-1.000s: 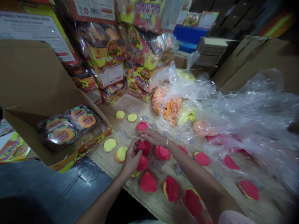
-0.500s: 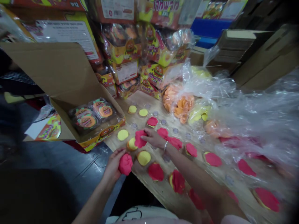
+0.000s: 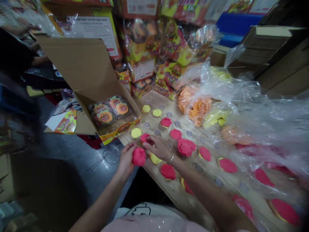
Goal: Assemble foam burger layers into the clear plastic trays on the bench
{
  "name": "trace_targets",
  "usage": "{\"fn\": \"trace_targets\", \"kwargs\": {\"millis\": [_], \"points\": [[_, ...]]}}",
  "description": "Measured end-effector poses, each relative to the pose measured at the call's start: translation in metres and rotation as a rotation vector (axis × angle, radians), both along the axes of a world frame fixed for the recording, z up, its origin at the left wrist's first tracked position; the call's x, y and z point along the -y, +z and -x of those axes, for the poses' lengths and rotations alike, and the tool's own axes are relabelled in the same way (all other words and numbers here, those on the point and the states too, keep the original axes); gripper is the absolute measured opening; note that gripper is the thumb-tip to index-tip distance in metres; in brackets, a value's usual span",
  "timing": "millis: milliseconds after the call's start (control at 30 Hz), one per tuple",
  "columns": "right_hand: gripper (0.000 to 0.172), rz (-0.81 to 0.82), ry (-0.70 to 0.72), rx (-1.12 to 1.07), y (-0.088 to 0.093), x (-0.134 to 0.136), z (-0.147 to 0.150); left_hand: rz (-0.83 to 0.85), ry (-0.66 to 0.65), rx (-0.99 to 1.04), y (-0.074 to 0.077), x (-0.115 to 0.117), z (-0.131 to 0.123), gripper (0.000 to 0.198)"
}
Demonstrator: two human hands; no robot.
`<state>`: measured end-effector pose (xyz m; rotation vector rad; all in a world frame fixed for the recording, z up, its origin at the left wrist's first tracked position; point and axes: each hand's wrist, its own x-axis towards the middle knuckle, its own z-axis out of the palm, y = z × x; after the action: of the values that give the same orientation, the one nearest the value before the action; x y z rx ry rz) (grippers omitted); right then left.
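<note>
My left hand (image 3: pixel 127 158) is closed round a bunch of red pieces (image 3: pixel 139 157) near the table's front edge. Just right of it, my right hand (image 3: pixel 156 147) has bent fingers at the near side of a red piece (image 3: pixel 145 138); whether they grip it is hard to see. Partly under my right hand is a yellow disc (image 3: pixel 154 158). Another yellow disc (image 3: pixel 136 132) lies to the left on the wooden table (image 3: pixel 151 96). Red-topped discs (image 3: pixel 168 171) stand in rows, and a red heap (image 3: pixel 186 147) lies right of my right hand.
An open cardboard box (image 3: pixel 79 67) with wrapped burger sweets (image 3: pixel 104 116) stands at the left. Stacked packages (image 3: pixel 141 38) rise behind. Clear plastic bags (image 3: pixel 260 119) with orange pieces (image 3: pixel 199 109) and yellow pieces cover the right. A person's sleeve (image 3: pixel 16 51) is at the far left.
The view has shifted, so the scene sits further right. My right hand has come closer to my left hand, which still holds the red bunch. The red piece by my right fingers now lies over a disc.
</note>
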<state>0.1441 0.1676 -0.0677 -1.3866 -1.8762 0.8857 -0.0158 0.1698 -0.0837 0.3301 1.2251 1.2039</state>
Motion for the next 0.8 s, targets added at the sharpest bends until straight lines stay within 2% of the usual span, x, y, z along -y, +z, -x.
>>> {"fn": "trace_targets", "kwargs": {"millis": [67,133,233,300,400,533,633,733,800], "points": [[0.017,0.107,0.071,-0.128,0.001,0.011,-0.002,-0.029,-0.002,0.018,0.003,0.002,-0.008,0.025],[0.015,0.108,0.038,-0.151,-0.001,0.021,-0.004,-0.039,-0.047,0.050,0.008,0.006,-0.013,0.026],[0.013,-0.004,-0.142,-0.071,-0.004,0.034,-0.010,0.019,-0.256,0.139,0.016,0.015,-0.016,0.024],[0.021,-0.140,-0.187,0.050,-0.006,0.042,-0.015,0.057,-0.356,0.175,0.020,0.021,-0.016,0.021],[0.030,-0.307,-0.172,0.219,-0.004,0.053,-0.018,0.026,-0.333,0.165,0.022,0.029,-0.020,0.021],[0.026,-0.393,-0.205,0.402,0.001,0.064,-0.015,-0.018,-0.261,0.132,0.021,0.036,-0.033,0.029],[0.025,-0.353,-0.226,0.323,0.001,0.065,-0.015,-0.048,-0.237,0.079,0.019,0.041,-0.040,0.034],[0.026,-0.230,-0.250,0.152,-0.001,0.063,-0.019,-0.067,-0.287,0.045,0.018,0.044,-0.043,0.034],[0.021,-0.235,-0.224,0.161,-0.001,0.062,-0.023,-0.052,-0.308,0.045,0.017,0.043,-0.043,0.030]]}}
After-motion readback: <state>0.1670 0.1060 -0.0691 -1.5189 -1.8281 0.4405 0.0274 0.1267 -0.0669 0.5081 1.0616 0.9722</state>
